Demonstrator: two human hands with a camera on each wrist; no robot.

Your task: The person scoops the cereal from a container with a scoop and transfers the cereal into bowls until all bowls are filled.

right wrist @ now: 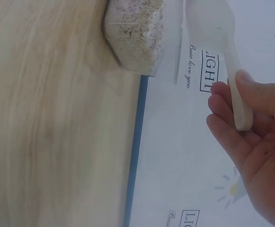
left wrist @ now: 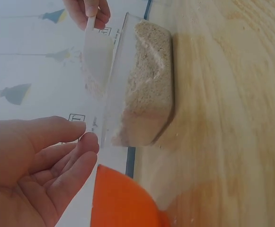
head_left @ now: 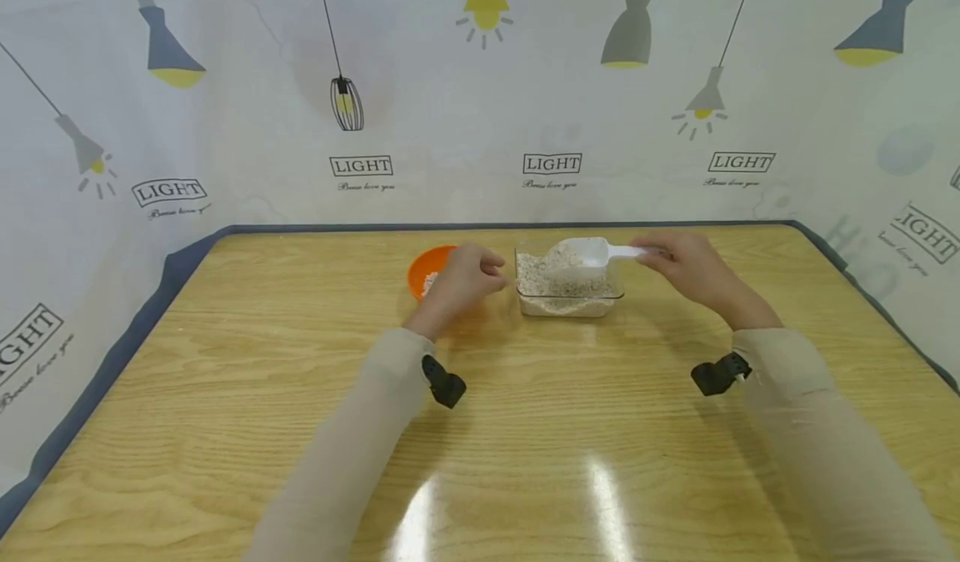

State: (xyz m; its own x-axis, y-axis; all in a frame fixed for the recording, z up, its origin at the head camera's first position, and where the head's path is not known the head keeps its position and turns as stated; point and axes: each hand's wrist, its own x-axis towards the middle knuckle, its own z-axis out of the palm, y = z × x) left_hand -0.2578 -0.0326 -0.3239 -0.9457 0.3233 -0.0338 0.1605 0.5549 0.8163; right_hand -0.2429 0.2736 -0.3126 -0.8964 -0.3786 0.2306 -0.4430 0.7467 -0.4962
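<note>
My right hand [head_left: 697,270] grips the handle of a white plastic scoop [head_left: 596,253], its thumb laid along the handle in the right wrist view. Pale oat-like flakes [head_left: 564,255] heap in the scoop. It is raised over a clear rectangular container [head_left: 570,305], which holds more of the same flakes, sloping unevenly inside. To the left, my left hand [head_left: 465,283] hovers beside an orange bowl [head_left: 417,268] and hides part of it. Its fingers are loosely bent with nothing between them, as the left wrist view shows. Some pale flakes [head_left: 429,283] lie in the bowl.
The wooden table [head_left: 555,429] extends toward me from the bowl and container. Behind its dark-edged far side hangs a white cloth [head_left: 450,128] printed with lamps. Each forearm wears a black wrist camera [head_left: 444,381].
</note>
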